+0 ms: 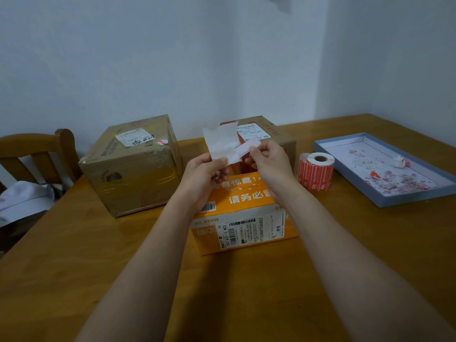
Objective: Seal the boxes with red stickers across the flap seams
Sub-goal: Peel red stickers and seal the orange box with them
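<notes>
Above an orange box [246,213] in front of me, my left hand [204,174] pinches a white backing sheet [220,143]. My right hand [269,159] pinches a pale strip, a sticker [248,146] seen from its back, which still overlaps the sheet's lower right corner. A brown taped box [133,166] stands to the left, and another brown box [266,137] stands behind my hands, partly hidden. A roll of red stickers [315,171] stands upright to the right of the orange box.
A shallow blue tray [385,196] holding red and white paper scraps lies at the right on the wooden table [246,292]. A wooden chair [37,154] with white cloth on it is at the left. White walls meet behind the table.
</notes>
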The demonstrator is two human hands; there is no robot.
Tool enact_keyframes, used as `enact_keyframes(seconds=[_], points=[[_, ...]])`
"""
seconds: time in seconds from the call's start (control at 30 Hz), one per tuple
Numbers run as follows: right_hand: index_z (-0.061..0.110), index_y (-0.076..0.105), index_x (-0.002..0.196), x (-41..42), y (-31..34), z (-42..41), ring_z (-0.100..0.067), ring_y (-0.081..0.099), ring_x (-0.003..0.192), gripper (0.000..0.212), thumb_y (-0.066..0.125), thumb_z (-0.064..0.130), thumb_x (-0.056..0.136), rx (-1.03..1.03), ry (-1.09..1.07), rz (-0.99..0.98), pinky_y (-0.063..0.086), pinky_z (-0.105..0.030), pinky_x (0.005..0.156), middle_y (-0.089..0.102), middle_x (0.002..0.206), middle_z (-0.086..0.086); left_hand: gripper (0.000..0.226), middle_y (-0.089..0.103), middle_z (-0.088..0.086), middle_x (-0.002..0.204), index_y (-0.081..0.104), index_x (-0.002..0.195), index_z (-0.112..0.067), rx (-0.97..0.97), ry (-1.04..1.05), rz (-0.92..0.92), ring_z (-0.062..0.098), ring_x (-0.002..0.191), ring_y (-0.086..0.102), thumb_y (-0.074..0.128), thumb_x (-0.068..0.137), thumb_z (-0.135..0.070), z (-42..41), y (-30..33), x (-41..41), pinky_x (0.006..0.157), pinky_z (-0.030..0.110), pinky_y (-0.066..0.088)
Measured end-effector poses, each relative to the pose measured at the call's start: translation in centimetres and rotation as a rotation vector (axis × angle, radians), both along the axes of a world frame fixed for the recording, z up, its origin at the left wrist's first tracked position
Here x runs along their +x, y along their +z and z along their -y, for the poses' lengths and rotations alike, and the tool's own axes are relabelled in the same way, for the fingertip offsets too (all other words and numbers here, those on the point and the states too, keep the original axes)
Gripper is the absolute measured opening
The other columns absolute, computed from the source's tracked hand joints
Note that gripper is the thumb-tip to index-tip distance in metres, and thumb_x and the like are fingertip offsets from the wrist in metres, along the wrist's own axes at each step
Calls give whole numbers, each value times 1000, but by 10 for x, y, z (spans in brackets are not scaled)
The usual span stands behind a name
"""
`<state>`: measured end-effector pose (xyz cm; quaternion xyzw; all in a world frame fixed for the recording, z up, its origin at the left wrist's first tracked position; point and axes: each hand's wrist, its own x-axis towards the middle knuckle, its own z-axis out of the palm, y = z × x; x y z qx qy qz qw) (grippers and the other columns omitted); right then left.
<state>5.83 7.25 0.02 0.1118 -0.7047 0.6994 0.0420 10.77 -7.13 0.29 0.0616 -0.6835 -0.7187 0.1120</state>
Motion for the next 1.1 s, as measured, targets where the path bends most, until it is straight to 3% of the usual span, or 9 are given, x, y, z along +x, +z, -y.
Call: enact_keyframes(seconds=[0.47,0.8,1.1], points=[[20,53,88,2,2,0,2,61,68,12,49,20,100,-11,-12,21,46,-17,67,65,74,6,10,58,-1,58,65,86,-10,21,33,-13,17,67,53,58,93,-6,-1,1,0,67,29,43],[19,51,89,-2,1,2,-10,66,79,13,45,21,101,-50,-26,63,53,-29,80,69,83,0,14,54,2,62,60,80,-11,29,85,-7,15,63,50,55,93,-7,-3,2,1,64,28,42],[24,45,90,0,3,1,-5,66,72,16,39,19,103,-129,-17,84,52,-21,71,69,84,1,17,54,0,62,58,77,-13,79,124,5,14,65,51,54,92,-6,-3,2,0,66,28,42]])
